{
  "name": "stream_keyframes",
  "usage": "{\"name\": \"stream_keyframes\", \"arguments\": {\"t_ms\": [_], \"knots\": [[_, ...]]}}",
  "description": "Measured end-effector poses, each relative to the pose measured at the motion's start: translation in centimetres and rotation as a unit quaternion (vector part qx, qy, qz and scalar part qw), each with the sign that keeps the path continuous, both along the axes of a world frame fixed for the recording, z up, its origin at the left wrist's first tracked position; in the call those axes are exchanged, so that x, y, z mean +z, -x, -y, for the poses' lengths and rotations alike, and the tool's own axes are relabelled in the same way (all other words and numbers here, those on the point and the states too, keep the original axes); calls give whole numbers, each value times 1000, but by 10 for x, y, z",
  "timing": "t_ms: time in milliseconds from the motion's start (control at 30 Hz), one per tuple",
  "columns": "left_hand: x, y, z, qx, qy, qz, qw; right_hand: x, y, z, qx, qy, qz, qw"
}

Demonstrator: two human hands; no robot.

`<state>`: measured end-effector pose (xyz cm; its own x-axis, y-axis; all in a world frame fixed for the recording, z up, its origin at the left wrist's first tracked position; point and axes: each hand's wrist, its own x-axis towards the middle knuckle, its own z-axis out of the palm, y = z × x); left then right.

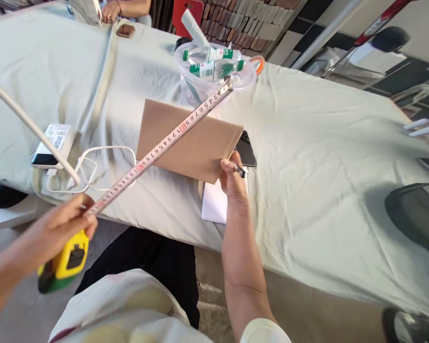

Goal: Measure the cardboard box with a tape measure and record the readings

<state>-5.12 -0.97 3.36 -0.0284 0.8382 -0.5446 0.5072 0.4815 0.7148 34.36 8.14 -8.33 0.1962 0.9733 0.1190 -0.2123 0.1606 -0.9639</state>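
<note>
My left hand [69,216] is closed on the blade of a tape measure [67,262], close to its yellow and black case, which hangs below the fingers. The extended tape blade [160,147] slants up to the right across a flat brown cardboard piece [186,143], its metal tip just in front of the plastic tub. My right hand [232,181] grips the cardboard's lower right corner between thumb and fingers. A dark marker or pen [240,170] also sticks out of that hand. Under the cardboard, a white paper pad [214,202] and a black flat object [247,150] are partly covered.
A clear tub [221,85] holds green-capped bottles [214,69]. A white power bank [54,145] with a white cable [109,147] lies left on the cloth-covered table [325,190]. Another person's hand [110,10] is at the far edge; a dark rounded object [418,219] sits right.
</note>
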Motion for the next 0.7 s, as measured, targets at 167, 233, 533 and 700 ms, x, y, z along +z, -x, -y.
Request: {"name": "stream_keyframes", "arguments": {"t_ms": [167,233,533,700], "knots": [[-48,-46,35,9,80,214,973,-5,15,-6,-30,38,-49,998],[-63,-62,37,12,94,260,961,-4,18,-5,-32,48,-56,997],[-77,-88,41,-4,92,242,966,4,23,-6,-65,75,-104,990],[-79,-91,41,8,97,240,966,9,28,-4,-64,86,-136,985]]}}
